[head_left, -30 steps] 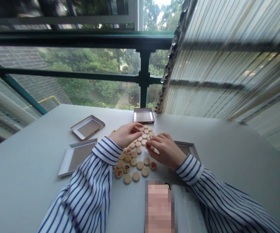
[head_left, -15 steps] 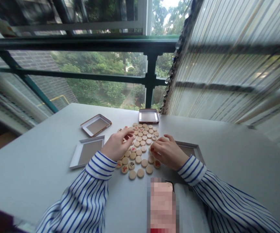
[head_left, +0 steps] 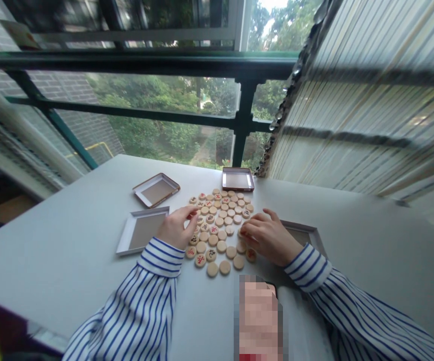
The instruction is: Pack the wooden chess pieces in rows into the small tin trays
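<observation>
Many round wooden Chinese chess pieces lie in a loose cluster mid-table; some show red or black characters, others are blank side up. At the cluster's left edge is my left hand, its fingers bent, thumb apart from the fingers, with no piece visible in it. My right hand rests on the right side of the cluster. Its thumb and fingertips close around a pale piece, partly hidden under them, while the little finger sticks up.
Shallow grey-lined trays stand around the pieces: a near left tray, a far left tray, a back tray and a right tray partly behind my hand. A blurred, pixelated object lies at the front. Window and string curtain are beyond.
My left hand has drawn back leftward from the pieces, uncovering several with characters. My right hand keeps nearly the same place among them. The whole view has shifted slightly.
</observation>
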Action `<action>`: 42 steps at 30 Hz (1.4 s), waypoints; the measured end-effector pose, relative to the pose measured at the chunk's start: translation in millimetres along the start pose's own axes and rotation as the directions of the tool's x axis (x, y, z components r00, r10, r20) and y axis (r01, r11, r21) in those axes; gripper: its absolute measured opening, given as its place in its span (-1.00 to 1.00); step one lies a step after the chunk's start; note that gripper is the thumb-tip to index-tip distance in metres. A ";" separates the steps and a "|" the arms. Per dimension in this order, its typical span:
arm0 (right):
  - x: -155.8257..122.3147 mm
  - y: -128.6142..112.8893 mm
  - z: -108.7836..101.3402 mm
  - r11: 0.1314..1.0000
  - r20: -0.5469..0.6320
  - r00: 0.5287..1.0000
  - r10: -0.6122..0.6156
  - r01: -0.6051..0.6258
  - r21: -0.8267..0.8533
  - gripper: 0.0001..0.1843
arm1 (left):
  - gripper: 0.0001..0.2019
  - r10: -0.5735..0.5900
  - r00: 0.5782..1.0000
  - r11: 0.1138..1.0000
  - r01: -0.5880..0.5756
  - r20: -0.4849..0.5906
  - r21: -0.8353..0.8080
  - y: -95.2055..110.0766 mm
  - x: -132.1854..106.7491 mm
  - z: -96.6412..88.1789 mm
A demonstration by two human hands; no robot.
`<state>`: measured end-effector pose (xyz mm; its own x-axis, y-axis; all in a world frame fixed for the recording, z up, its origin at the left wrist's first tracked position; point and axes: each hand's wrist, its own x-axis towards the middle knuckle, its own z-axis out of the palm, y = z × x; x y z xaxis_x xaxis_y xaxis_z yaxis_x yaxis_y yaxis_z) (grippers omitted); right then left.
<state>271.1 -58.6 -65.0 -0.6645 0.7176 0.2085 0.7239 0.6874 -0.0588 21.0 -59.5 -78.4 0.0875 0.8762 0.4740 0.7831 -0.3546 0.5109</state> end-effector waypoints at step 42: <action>31.2 -22.8 0.8 0.985 0.094 0.995 -0.030 0.045 -0.166 -0.76 | -0.81 0.175 0.984 0.984 -0.174 0.040 -0.033 12.4 -2.4 18.3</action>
<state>233.7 -51.8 -57.9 -0.7004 0.7041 0.1170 0.7137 0.6911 0.1141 41.7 -60.0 -86.3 0.2481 0.8130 0.5268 0.7352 -0.5121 0.4440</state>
